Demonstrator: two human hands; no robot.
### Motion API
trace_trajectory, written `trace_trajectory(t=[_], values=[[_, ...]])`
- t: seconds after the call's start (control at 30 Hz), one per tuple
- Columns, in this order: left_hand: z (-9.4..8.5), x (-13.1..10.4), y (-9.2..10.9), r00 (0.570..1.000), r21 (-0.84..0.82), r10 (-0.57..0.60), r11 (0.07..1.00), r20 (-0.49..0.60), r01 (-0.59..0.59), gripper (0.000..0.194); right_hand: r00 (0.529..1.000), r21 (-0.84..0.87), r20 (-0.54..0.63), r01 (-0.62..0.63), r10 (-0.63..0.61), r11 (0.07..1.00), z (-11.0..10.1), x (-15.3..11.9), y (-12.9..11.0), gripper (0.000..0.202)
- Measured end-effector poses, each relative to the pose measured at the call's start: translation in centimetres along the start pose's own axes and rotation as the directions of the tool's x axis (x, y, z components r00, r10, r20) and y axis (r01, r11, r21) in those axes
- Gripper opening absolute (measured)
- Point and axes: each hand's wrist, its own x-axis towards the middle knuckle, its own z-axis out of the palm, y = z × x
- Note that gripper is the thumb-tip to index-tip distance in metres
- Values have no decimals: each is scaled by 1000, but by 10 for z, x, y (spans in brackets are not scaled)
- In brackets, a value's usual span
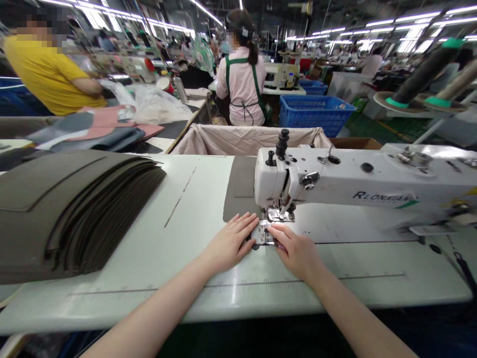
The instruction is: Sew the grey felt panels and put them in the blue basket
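Note:
My left hand (235,241) lies flat with its fingers stretched, its fingertips at the near edge of a dark grey fabric piece (238,199). That piece lies on the pale table (186,223), partly behind the head of a white sewing machine (320,174). Close to the metal needle plate (263,233), my right hand (296,248) has its fingers bent and together; what they hold, if anything, is hidden. The presser foot (278,215) is just beyond both hands. To the left stands a thick stack of dark grey pieces (85,214).
A cloth-lined bin (223,139) stands behind the table, with a blue basket (316,112) farther back. Thread cones (421,74) are at the upper right. Two people (244,79) (48,69) are beyond the table. Folded fabrics (108,124) lie at the left.

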Motion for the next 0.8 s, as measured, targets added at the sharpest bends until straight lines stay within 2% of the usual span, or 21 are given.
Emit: trace_trajectory(t=[0.2,0.8], values=[[0,1,1,1000,66,-15,998,21,14,56,1000,-8,-17,-2,2,1000,2,0,1,51],[0,1,1,1000,71,1,997,-6,-1,60,999,13,-35,3,-3,1000,4,1,1,50]])
